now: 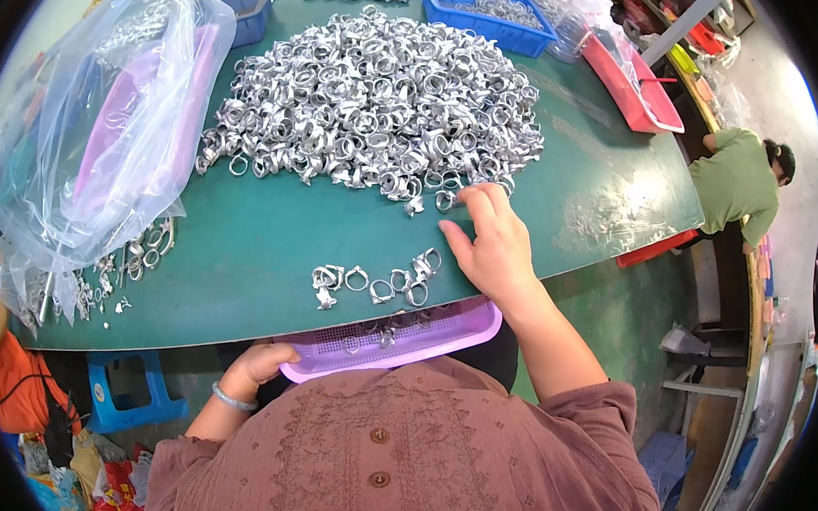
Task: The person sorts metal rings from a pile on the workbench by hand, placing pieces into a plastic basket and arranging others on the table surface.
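Note:
A big heap of silver metal rings [372,99] covers the middle of the green table [270,238]. My right hand [494,242] is at the heap's near right edge, fingertips by a ring [445,201]; its thumb and fingers are apart. Several loose rings [381,291] lie in a small group near the table's front edge. Below that edge, at my lap, a purple perforated basket [465,329] has a few rings in it. My left hand [267,359] grips the basket's left end; its fingertips are partly hidden.
A clear plastic bag [35,162] with a pink tray [117,130] is at the left, beside small metal pieces [152,249]. Blue bins [489,22] and a red tray [630,86] stand farther back. A person in green [737,182] is at the right; a blue stool [134,393] stands lower left.

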Action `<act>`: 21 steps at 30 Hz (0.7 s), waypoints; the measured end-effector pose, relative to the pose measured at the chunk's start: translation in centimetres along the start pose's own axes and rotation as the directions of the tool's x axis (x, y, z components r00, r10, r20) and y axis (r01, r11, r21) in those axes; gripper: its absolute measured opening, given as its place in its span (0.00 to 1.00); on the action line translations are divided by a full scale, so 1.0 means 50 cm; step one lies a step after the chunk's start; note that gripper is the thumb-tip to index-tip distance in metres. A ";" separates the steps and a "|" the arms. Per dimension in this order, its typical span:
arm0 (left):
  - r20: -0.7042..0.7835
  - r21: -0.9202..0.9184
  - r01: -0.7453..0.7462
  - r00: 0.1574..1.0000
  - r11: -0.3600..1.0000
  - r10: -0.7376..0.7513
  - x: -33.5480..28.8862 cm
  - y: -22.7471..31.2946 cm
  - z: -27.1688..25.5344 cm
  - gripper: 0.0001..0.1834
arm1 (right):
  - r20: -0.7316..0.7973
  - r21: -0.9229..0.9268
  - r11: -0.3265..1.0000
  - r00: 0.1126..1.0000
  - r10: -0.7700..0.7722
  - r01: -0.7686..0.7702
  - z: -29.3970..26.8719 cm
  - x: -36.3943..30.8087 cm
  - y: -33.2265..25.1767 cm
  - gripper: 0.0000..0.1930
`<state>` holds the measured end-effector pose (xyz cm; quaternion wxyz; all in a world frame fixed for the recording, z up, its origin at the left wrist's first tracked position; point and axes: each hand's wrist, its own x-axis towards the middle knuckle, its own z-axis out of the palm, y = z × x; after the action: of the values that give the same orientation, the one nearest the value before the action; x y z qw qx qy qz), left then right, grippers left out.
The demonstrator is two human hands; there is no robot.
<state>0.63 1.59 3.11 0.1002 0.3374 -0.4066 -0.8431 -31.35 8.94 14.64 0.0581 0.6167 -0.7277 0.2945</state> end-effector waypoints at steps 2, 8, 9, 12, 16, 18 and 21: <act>0.018 0.009 -0.002 1.000 1.000 0.002 0.001 -0.003 -0.003 0.29 | -0.054 0.006 0.999 0.997 0.049 -0.049 0.004 0.008 -0.005 0.13; -0.012 -0.002 0.001 1.000 1.000 -0.001 0.002 -0.011 -0.008 0.29 | -0.011 -0.071 0.997 1.000 -0.008 0.007 0.013 0.012 0.008 0.14; -0.008 0.005 0.002 1.000 1.000 -0.002 0.001 -0.011 -0.008 0.29 | -0.024 -0.052 0.998 0.999 -0.041 0.039 0.012 0.010 0.010 0.13; -0.003 0.018 0.007 1.000 1.000 -0.007 0.001 -0.004 -0.004 0.28 | -0.029 -0.026 0.996 0.996 -0.088 0.087 0.004 0.003 0.011 0.12; -0.036 0.029 0.008 0.999 1.000 -0.007 -0.001 0.007 0.007 0.29 | 0.019 0.043 0.986 0.987 -0.159 0.159 -0.014 -0.008 0.000 0.12; -0.028 0.029 0.003 1.000 1.000 -0.002 0.000 0.003 0.003 0.29 | 0.068 0.098 0.978 0.979 -0.190 0.183 -0.023 -0.010 -0.005 0.11; -0.008 0.039 0.007 1.000 0.999 -0.007 0.004 0.000 -0.005 0.29 | 0.042 0.305 0.941 0.986 -0.163 0.143 -0.019 -0.003 0.003 0.09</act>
<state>0.64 1.38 2.91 0.0923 0.3438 -0.4214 -0.8341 -31.73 9.58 15.31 -0.0382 0.6825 -0.6257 0.3758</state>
